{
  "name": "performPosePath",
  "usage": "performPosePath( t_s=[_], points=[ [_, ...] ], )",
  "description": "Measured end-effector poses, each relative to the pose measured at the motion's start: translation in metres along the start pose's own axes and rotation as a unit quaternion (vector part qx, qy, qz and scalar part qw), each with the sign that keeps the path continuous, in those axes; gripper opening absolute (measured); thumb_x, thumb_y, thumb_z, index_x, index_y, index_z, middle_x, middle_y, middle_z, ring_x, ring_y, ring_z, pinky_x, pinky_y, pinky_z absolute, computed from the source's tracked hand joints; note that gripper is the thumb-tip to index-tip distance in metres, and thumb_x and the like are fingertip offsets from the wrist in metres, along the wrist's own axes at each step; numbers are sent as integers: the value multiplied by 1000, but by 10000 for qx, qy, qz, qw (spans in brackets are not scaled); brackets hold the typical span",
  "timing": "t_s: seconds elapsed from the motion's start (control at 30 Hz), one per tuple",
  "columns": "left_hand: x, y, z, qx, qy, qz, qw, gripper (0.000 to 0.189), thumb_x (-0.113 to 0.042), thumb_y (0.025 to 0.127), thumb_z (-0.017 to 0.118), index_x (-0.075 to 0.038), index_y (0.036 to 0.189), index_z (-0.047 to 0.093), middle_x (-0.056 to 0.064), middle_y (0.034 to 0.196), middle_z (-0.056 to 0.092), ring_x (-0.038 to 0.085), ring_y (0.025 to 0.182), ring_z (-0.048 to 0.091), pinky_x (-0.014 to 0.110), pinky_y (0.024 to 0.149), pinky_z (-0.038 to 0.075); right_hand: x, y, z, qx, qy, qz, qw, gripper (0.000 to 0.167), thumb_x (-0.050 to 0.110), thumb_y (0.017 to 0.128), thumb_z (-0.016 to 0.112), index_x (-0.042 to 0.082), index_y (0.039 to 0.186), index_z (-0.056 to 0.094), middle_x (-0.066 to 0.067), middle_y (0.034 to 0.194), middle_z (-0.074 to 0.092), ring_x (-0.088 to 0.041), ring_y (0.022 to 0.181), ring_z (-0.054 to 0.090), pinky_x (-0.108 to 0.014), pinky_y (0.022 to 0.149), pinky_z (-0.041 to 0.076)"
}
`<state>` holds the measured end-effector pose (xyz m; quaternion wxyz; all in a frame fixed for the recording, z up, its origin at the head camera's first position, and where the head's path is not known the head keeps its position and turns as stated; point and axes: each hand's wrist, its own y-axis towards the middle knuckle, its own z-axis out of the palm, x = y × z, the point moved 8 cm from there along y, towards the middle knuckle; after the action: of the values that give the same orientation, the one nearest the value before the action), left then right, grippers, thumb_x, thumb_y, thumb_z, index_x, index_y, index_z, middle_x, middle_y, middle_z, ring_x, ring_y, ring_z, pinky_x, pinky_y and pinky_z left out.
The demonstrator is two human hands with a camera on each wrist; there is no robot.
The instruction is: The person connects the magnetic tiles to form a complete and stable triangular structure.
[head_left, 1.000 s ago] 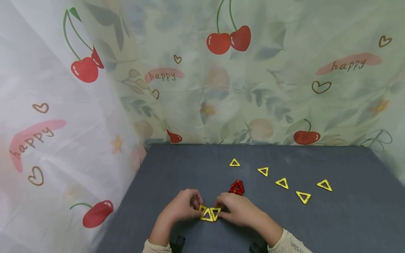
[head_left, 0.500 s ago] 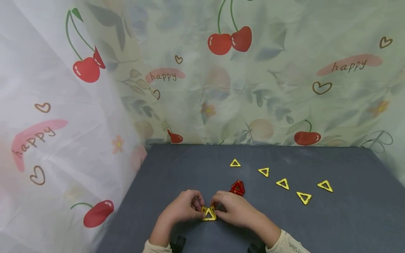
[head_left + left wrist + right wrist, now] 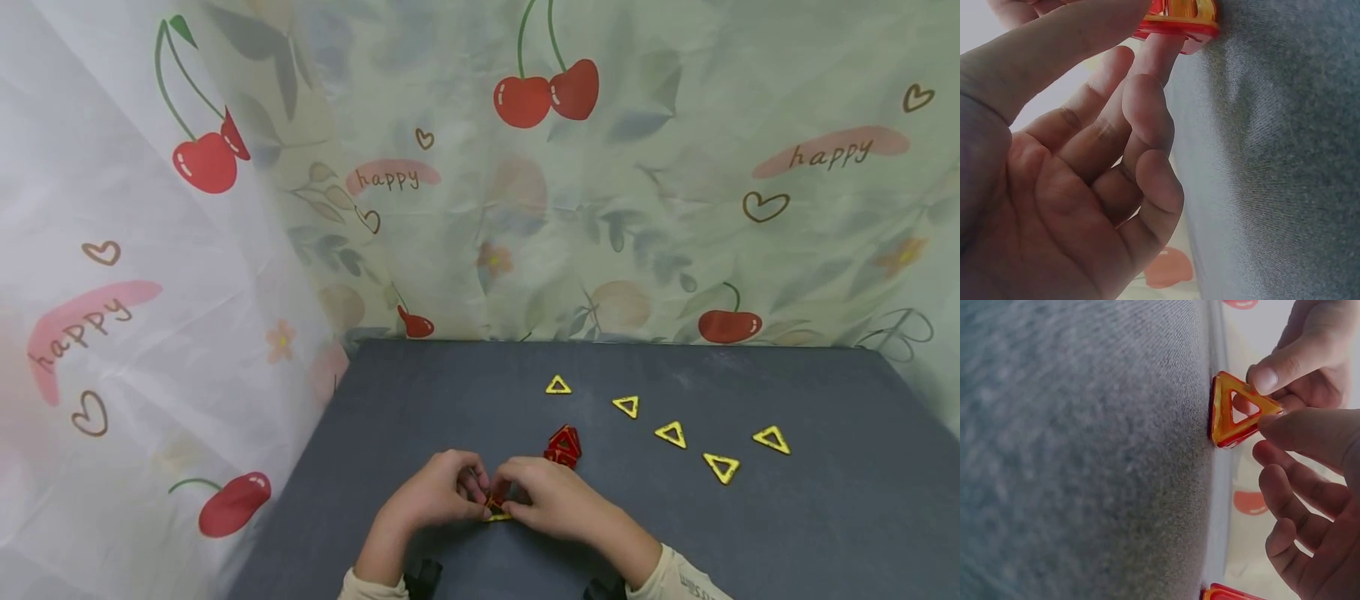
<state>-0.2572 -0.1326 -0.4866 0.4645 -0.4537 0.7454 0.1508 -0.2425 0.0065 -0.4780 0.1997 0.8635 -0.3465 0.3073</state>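
Yellow-and-red triangular magnetic tiles stand folded together as a small pyramid [image 3: 498, 517] on the table, between both hands. My left hand [image 3: 444, 490] pinches its left side with thumb and fingertips; the left wrist view shows the pyramid's lower edge [image 3: 1185, 29] there. From the right, my right hand [image 3: 551, 496] pinches near the top. In the right wrist view one yellow triangular face [image 3: 1225, 422] with an open centre leans up from the table, both thumbs close to its tip. The hands cover most of the other faces.
A red pyramid-like group of tiles [image 3: 564, 445] stands just beyond my right hand. Loose yellow triangular tiles lie farther back and right, among them a back tile [image 3: 558, 386] and a right-hand tile [image 3: 772, 439]. Patterned cloth [image 3: 450, 250] rises behind the grey table [image 3: 420, 392].
The tiles between my hands have gone from spread apart to folded upward into a pyramid. My right hand has moved left, closer to my left hand, which has barely moved.
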Motion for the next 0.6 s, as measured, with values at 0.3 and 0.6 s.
performPosePath(
  t_s=[0.3, 0.6],
  points=[
    [1, 1, 0, 70, 161, 95, 9998, 23, -6, 85, 88, -7, 103, 75, 9, 92, 73, 18, 72, 66, 28, 63, 53, 0, -3, -6, -57, 39, -117, 9999, 14, 14, 99, 76, 23, 110, 75, 5, 105, 71, 3, 80, 59, -22, 74, 53],
    [3, 3, 3, 175, 460, 120, 9987, 41, 5, 82, 80, -9, 121, 79, 5, 107, 74, 13, 68, 59, 26, 59, 48, -8, -13, -41, -477, 63, -260, 9985, 15, 16, 100, 76, 22, 113, 73, 3, 104, 69, 2, 76, 54, -23, 71, 52]
  ],
)
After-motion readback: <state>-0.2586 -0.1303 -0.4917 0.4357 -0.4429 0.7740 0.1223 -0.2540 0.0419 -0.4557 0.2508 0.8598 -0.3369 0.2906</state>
